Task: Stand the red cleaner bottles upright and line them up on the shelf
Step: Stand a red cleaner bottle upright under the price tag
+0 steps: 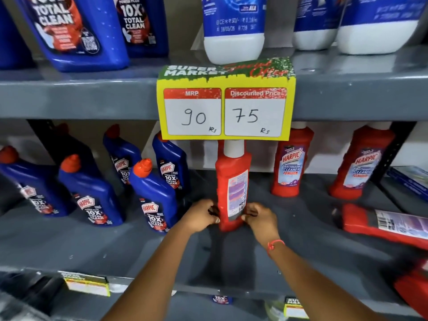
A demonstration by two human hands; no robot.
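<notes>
A red cleaner bottle (232, 181) with a white cap stands upright in the middle of the grey shelf (139, 246), its back label facing me. My left hand (202, 215) grips its base from the left and my right hand (261, 216) from the right. Two more red bottles stand upright further back, one (290, 163) right of centre and another (361, 163) near the black post. A red bottle (384, 224) lies on its side at the right. Another red bottle (414, 288) lies blurred at the lower right edge.
Several blue bottles (152, 195) with orange caps stand on the left half of the shelf. A yellow price sign (225, 105) hangs from the shelf above, hiding the caps. White and blue bottles (234, 28) stand on the upper shelf. Price tags (86, 283) line the front lip.
</notes>
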